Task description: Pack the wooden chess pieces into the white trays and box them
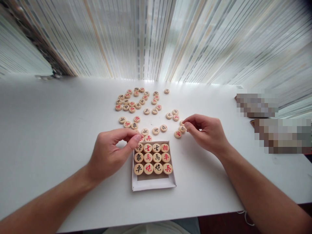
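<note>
A shallow white box (154,185) holds xiangqi pieces in three rows, their red or black characters facing up. Bare floor of the box shows along its near side. At its upper left corner, my left hand (113,151) has thumb and index finger pinched at a red-marked xiangqi piece (141,139), mostly covered by the fingertips. Just right of that lies a red xiangqi piece (148,138), against the box's far edge. Further right, my right hand (207,133) pinches the edge of a xiangqi piece (181,123), its face largely hidden. A black piece (182,129) and a red piece (177,134) lie beside it.
Several loose pieces (132,104) are scattered over the white table (60,130) beyond the box. A small trio with a red piece (175,117) sits near my right fingertips. Two blurred-out items (280,135) lie at the right. Striped curtains (146,39) hang behind.
</note>
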Motion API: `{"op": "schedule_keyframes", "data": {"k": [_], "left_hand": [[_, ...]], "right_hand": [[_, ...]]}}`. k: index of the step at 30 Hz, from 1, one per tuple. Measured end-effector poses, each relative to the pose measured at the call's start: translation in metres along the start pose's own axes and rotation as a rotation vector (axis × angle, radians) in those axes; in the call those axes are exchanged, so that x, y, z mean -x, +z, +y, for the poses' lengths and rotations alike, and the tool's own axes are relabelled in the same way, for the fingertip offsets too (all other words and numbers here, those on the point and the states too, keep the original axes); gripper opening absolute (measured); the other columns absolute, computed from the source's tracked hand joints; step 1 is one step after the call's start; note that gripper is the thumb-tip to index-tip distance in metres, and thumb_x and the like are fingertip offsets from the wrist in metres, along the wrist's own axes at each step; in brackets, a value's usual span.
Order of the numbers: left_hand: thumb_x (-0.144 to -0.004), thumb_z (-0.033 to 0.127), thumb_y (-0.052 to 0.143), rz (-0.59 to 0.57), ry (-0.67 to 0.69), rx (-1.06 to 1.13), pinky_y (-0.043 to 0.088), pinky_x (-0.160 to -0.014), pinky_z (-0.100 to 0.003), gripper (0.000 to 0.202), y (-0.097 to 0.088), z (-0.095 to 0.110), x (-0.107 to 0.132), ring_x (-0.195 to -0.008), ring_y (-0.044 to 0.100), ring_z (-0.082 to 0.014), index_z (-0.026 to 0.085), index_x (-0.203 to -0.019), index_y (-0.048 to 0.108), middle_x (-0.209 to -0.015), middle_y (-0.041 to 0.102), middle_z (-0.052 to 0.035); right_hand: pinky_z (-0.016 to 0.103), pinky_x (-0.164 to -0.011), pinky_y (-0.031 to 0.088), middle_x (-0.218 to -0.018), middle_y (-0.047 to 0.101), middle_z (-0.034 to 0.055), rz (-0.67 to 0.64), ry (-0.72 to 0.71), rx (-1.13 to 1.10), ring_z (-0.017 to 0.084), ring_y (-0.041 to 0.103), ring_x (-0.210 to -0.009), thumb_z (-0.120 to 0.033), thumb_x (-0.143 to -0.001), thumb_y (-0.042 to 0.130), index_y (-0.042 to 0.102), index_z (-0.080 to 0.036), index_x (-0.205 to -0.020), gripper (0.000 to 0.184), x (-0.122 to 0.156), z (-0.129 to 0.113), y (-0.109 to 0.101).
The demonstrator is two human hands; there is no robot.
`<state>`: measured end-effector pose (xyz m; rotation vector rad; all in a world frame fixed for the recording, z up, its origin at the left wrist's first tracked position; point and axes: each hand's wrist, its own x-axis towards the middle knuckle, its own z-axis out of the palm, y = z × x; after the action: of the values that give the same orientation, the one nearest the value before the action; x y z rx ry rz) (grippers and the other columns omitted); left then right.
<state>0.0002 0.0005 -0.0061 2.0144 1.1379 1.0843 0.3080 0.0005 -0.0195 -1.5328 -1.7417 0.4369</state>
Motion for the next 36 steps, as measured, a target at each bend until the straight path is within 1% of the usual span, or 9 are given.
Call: {"op": "schedule_keyframes", "data": {"k": [4,9,11,14,18,21,26,32,36], "left_hand": [[-0.095,0.021,0.072,-0.005,0.004,-0.006,0.055,-0.064,-0.019,0.013,0.002,0.001,-0.001,-0.066,0.072,-0.0114,0.019,-0.085,0.08,-0.074,0.079,0.002],[-0.095,0.022,0.072,-0.002,0.012,-0.025,0.056,-0.065,-0.02,0.014,0.002,0.002,-0.001,-0.066,0.073,-0.0126,0.018,-0.085,0.08,-0.075,0.08,0.0007],[-0.095,0.022,0.072,-0.004,0.008,-0.032,0.057,-0.065,-0.021,0.013,0.001,0.003,0.0,-0.067,0.073,-0.0135,0.019,-0.085,0.08,-0.075,0.081,0.0002],[-0.094,0.023,0.073,-0.007,-0.001,-0.039,0.058,-0.065,-0.023,0.013,0.0,0.004,0.001,-0.067,0.074,-0.0148,0.019,-0.085,0.08,-0.076,0.081,-0.0004],[-0.094,0.025,0.072,-0.01,-0.002,-0.044,0.059,-0.065,-0.025,0.014,0.0,0.005,0.001,-0.068,0.075,-0.0168,0.02,-0.084,0.08,-0.078,0.082,-0.0015],[-0.095,0.025,0.071,-0.016,-0.004,-0.05,0.06,-0.065,-0.025,0.015,0.001,0.006,0.0,-0.068,0.075,-0.0173,0.02,-0.084,0.08,-0.078,0.082,-0.0017],[-0.094,0.024,0.072,-0.023,0.016,-0.047,0.059,-0.065,-0.024,0.013,0.0,0.005,-0.001,-0.068,0.074,-0.0161,0.019,-0.085,0.08,-0.078,0.083,-0.0017],[-0.094,0.022,0.073,-0.033,0.025,-0.043,0.058,-0.064,-0.023,0.012,-0.001,0.006,0.0,-0.066,0.073,-0.015,0.019,-0.084,0.079,-0.077,0.082,-0.0006],[-0.094,0.023,0.073,-0.035,0.017,-0.036,0.059,-0.064,-0.024,0.012,0.0,0.007,0.0,-0.067,0.074,-0.0164,0.019,-0.085,0.08,-0.078,0.083,-0.0015]], "right_hand": [[0.029,-0.054,0.041,-0.065,0.067,-0.0001,-0.006,0.013,0.053,0.014,0.051,-0.056,-0.025,-0.09,0.067,0.078,-0.019,-0.084,0.014,-0.001,0.001,-0.003],[0.029,-0.053,0.039,-0.06,0.058,-0.0036,-0.061,0.006,0.131,0.013,0.049,-0.051,-0.02,-0.087,0.065,0.079,-0.02,-0.092,0.015,-0.004,0.004,-0.012],[0.03,-0.053,0.04,-0.063,0.061,-0.0027,-0.075,-0.025,0.144,0.013,0.05,-0.051,-0.019,-0.086,0.065,0.08,-0.021,-0.096,0.018,-0.005,0.004,-0.014],[0.031,-0.053,0.04,-0.072,0.066,0.0004,-0.054,-0.06,0.138,0.013,0.049,-0.052,-0.017,-0.085,0.065,0.08,-0.021,-0.098,0.021,-0.007,0.004,-0.017],[0.032,-0.052,0.041,-0.078,0.069,0.0028,-0.005,-0.064,0.151,0.013,0.048,-0.051,-0.017,-0.084,0.064,0.079,-0.023,-0.096,0.02,-0.009,0.007,-0.021],[0.033,-0.053,0.043,-0.08,0.072,0.0035,-0.011,-0.067,0.174,0.014,0.05,-0.053,-0.016,-0.084,0.063,0.079,-0.023,-0.092,0.019,-0.011,0.01,-0.022],[0.032,-0.054,0.043,-0.076,0.073,0.0016,-0.125,-0.121,0.193,0.015,0.054,-0.053,-0.016,-0.083,0.063,0.078,-0.023,-0.091,0.018,-0.011,0.01,-0.024],[0.028,-0.055,0.044,-0.071,0.07,-0.0004,-0.265,-0.155,0.206,0.013,0.055,-0.054,-0.022,-0.089,0.066,0.078,-0.022,-0.098,0.015,-0.008,0.008,-0.024],[0.027,-0.056,0.046,-0.073,0.07,-0.0003,-0.349,-0.163,0.212,0.013,0.058,-0.056,-0.024,-0.09,0.069,0.078,-0.021,-0.108,0.02,-0.008,0.009,-0.022]]}}
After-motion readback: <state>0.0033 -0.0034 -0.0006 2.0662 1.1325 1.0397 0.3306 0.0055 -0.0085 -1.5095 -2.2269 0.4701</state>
